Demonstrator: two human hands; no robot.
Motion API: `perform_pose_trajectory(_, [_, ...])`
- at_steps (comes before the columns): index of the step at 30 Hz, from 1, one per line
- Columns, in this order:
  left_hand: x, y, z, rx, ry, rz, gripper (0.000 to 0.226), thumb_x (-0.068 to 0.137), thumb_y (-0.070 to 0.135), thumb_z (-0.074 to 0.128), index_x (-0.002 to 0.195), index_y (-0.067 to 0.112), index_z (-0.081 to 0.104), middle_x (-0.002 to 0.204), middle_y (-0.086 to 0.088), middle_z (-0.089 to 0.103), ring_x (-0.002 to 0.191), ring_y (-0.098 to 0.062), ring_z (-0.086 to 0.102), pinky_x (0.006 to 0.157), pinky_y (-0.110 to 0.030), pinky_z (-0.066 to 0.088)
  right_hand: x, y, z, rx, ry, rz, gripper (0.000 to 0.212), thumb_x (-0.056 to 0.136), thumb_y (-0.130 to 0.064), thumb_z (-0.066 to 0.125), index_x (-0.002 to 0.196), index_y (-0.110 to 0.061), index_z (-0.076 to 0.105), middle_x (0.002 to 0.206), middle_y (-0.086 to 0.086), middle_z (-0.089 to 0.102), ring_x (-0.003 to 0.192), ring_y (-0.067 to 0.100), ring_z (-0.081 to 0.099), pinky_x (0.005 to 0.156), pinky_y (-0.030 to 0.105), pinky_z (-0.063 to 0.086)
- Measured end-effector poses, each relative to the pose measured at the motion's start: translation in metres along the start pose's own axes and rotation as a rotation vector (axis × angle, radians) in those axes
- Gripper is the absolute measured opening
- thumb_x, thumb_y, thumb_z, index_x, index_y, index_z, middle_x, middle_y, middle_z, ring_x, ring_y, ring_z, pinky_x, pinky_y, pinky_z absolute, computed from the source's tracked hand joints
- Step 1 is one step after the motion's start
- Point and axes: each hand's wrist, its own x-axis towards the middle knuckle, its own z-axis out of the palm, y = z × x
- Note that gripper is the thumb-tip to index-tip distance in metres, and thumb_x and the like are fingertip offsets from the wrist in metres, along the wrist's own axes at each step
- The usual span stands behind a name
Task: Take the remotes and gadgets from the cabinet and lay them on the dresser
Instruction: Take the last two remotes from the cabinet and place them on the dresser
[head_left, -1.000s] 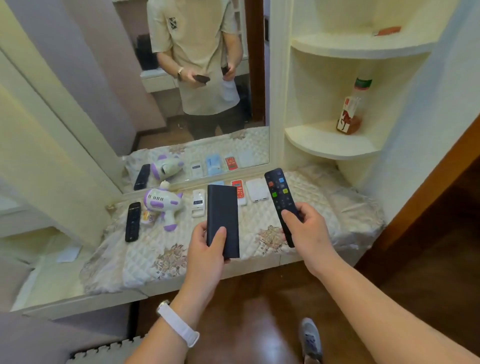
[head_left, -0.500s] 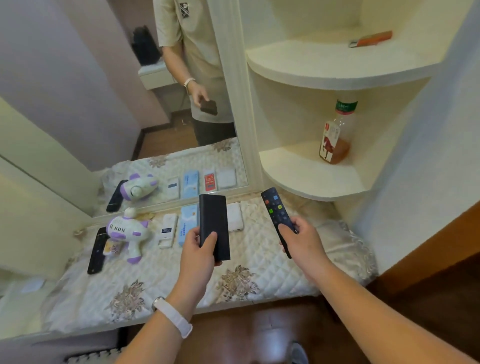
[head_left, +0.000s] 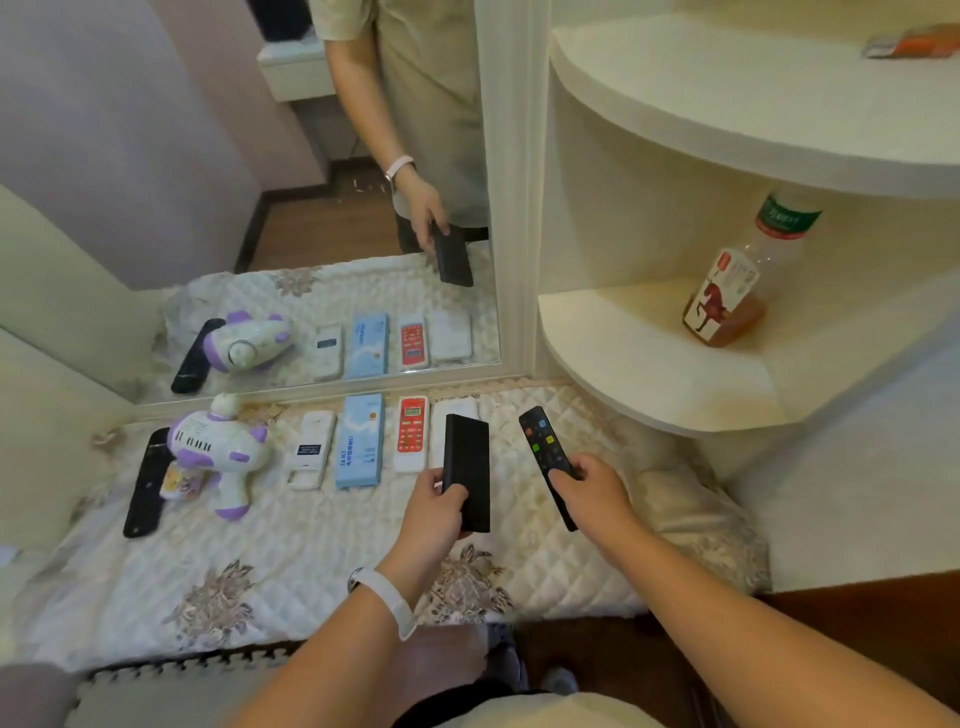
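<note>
Head view. Quilted counter (head_left: 311, 561), left to right:
- plain black remote (head_left: 148, 483) at 9 o'clock
- white-and-purple toy gun (head_left: 218, 452) touching its 3 o'clock side
- white gadget (head_left: 310, 449)
- blue box (head_left: 361, 441)
- red-and-white remote (head_left: 411, 434)
- white slab (head_left: 457, 410), partly hidden
- left hand (head_left: 434, 506), fingers curled round the lower end of a black power bank (head_left: 466, 467), over the counter at the row's 3 o'clock end
- right hand (head_left: 592, 493), fingers gripping a coloured-button remote (head_left: 545, 457), tip toward 11 o'clock
- bottle (head_left: 727, 291) on the corner shelf (head_left: 623, 364), 2 o'clock
</note>
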Motion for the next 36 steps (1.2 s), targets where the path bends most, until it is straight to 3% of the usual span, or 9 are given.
perform_pose_trajectory(4, [0.039, 0.006, 0.011, 0.001, -0.069, -0.077, 0.027, 0.095, 0.007, 0.048, 0.121, 0.013, 0.044, 0.104, -0.008, 0.061, 0.089, -0.021, 0.064, 0.058, -0.027, 0.053, 0.03, -0.006, 0.007, -0.011, 0.029, 0.088, 0.006, 0.089, -0.018, 0.06, 0.093, -0.017, 0.065, 0.092, 0.011, 0.07, 0.077, 0.026, 0.066, 0.062, 0.03, 0.046])
perform_pose_trajectory(10, [0.091, 0.006, 0.024, 0.013, -0.203, -0.129, 0.028, 0.098, 0.008, 0.049, 0.123, 0.016, 0.041, 0.113, -0.008, 0.059, 0.095, -0.022, 0.064, 0.063, -0.028, 0.057, 0.073, -0.021, 0.023, -0.054, 0.049, 0.185, 0.007, 0.092, -0.015, 0.061, 0.098, -0.017, 0.058, 0.092, 0.005, 0.066, 0.074, 0.018, 0.065, 0.051, 0.025, 0.047])
perform_pose_trajectory(16, [0.127, -0.001, 0.032, 0.063, -0.304, -0.146, 0.035, 0.095, 0.007, 0.049, 0.127, 0.019, 0.043, 0.11, -0.001, 0.061, 0.1, -0.021, 0.063, 0.087, -0.044, 0.057, 0.106, -0.023, 0.041, -0.164, 0.078, 0.203, 0.008, 0.091, -0.016, 0.059, 0.099, -0.015, 0.057, 0.089, 0.0, 0.065, 0.075, 0.013, 0.063, 0.055, 0.026, 0.047])
perform_pose_trajectory(19, [0.134, -0.003, 0.035, 0.142, -0.369, -0.102, 0.04, 0.094, 0.005, 0.046, 0.13, 0.022, 0.044, 0.113, 0.003, 0.06, 0.103, -0.016, 0.061, 0.089, -0.036, 0.054, 0.115, -0.019, 0.047, -0.196, 0.087, 0.202, 0.005, 0.091, -0.015, 0.058, 0.089, -0.02, 0.059, 0.089, 0.002, 0.068, 0.081, 0.018, 0.066, 0.071, 0.035, 0.054])
perform_pose_trajectory(24, [0.138, 0.004, 0.038, 0.224, -0.427, 0.055, 0.058, 0.09, -0.003, 0.041, 0.135, 0.033, 0.041, 0.113, 0.014, 0.058, 0.1, 0.002, 0.055, 0.076, -0.01, 0.044, 0.117, -0.009, 0.05, -0.287, 0.06, 0.192, 0.013, 0.091, -0.01, 0.053, 0.095, -0.021, 0.06, 0.092, -0.002, 0.068, 0.085, 0.016, 0.065, 0.071, 0.029, 0.05])
perform_pose_trajectory(28, [0.136, 0.009, 0.037, 0.318, -0.406, 0.165, 0.064, 0.088, -0.002, 0.044, 0.14, 0.033, 0.035, 0.111, 0.012, 0.058, 0.097, -0.004, 0.058, 0.068, -0.004, 0.041, 0.114, -0.006, 0.047, -0.311, 0.074, 0.176, 0.019, 0.091, -0.013, 0.054, 0.108, -0.019, 0.06, 0.097, 0.0, 0.07, 0.083, 0.013, 0.064, 0.062, 0.023, 0.044])
perform_pose_trajectory(32, [0.132, 0.009, 0.033, 0.362, -0.343, 0.216, 0.049, 0.085, 0.008, 0.049, 0.129, 0.028, 0.049, 0.11, 0.004, 0.064, 0.088, -0.005, 0.063, 0.07, -0.023, 0.057, 0.11, -0.008, 0.042, -0.353, 0.082, 0.118, 0.019, 0.091, -0.014, 0.054, 0.109, -0.019, 0.058, 0.092, 0.001, 0.067, 0.078, 0.013, 0.062, 0.059, 0.022, 0.043])
perform_pose_trajectory(34, [0.125, 0.011, 0.028, 0.412, -0.303, 0.217, 0.052, 0.085, 0.018, 0.05, 0.137, 0.024, 0.047, 0.127, -0.002, 0.058, 0.106, -0.013, 0.06, 0.088, -0.034, 0.055, 0.107, -0.007, 0.041, -0.379, 0.069, 0.078, 0.023, 0.091, -0.017, 0.053, 0.112, -0.018, 0.06, 0.102, 0.003, 0.067, 0.085, 0.014, 0.064, 0.068, 0.026, 0.049])
perform_pose_trajectory(36, [0.116, 0.015, 0.024, 0.478, -0.271, 0.222, 0.055, 0.089, 0.021, 0.051, 0.143, 0.017, 0.041, 0.138, -0.001, 0.047, 0.124, -0.017, 0.05, 0.104, -0.036, 0.044, 0.103, -0.01, 0.04, -0.427, 0.048, 0.037, 0.034, 0.093, -0.023, 0.052, 0.126, -0.017, 0.057, 0.121, 0.003, 0.06, 0.103, 0.017, 0.061, 0.089, 0.033, 0.05])
